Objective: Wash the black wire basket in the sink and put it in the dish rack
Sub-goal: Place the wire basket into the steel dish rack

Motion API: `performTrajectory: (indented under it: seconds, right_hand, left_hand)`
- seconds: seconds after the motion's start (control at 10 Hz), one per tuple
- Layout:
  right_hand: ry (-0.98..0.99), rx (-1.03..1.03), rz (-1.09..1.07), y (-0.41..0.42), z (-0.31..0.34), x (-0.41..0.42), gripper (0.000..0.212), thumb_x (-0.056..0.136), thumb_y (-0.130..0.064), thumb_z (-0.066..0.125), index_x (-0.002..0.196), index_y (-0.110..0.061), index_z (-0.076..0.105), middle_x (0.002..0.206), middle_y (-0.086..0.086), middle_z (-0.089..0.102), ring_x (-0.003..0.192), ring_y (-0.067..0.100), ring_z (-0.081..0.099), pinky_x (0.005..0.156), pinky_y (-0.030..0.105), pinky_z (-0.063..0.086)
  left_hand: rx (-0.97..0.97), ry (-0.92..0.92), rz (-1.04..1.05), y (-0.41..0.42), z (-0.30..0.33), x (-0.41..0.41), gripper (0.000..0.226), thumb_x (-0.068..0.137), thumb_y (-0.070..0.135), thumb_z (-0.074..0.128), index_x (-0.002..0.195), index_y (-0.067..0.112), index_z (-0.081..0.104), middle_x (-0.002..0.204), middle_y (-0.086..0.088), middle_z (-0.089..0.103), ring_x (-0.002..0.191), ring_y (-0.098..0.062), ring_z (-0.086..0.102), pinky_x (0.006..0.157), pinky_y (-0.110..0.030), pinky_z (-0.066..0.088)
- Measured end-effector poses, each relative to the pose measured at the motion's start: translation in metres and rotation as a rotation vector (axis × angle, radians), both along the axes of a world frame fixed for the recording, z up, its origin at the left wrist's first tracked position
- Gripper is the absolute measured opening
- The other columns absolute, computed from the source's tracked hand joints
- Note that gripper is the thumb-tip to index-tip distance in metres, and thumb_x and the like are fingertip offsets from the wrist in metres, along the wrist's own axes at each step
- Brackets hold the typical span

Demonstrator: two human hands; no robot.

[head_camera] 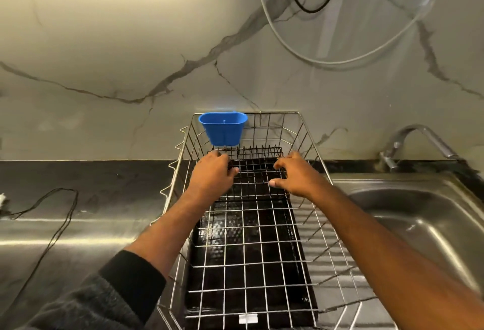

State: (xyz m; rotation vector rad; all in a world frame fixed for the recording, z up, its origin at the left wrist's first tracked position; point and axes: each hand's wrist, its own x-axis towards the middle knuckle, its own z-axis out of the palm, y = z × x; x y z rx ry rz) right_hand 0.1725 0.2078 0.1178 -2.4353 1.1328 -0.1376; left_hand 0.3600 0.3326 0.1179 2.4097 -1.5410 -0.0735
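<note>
Two hands, left (pixel 213 170) and right (pixel 293 175), grip one black wire basket (pixel 252 170) inside one dish rack (pixel 309 130); one blue cup (pixel 223 128).

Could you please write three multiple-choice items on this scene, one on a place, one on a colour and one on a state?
1. Where does the sink lie relative to the rack?
A. to its right
B. to its left
C. behind it

2. What colour is the cup?
A. red
B. blue
C. green

3. Where is the black basket?
A. in the sink
B. on the counter
C. in the rack

Key: 1 A, the basin lies right of the rack. 2 B, it is plainly blue. 3 C, it sits at the rack's far end between the left hand and right hand.
</note>
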Motion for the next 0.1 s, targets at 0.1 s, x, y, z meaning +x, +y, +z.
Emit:
performTrajectory:
  seconds: [0.1]
  right_hand:
    - [-0.072,-0.003,-0.046,0.0123,0.0117,-0.0264,0.054,0.087,-0.040,0.073,0.134,-0.020,0.056,0.149,0.009,0.036,0.128,0.025,0.050,0.108,0.040,0.039]
  left_hand:
    - [-0.080,-0.020,-0.027,0.0024,0.0124,-0.0268,0.042,0.100,0.044,0.057,0.127,0.013,0.062,0.122,-0.008,0.063,0.115,-0.023,0.059,0.104,-0.041,0.048]
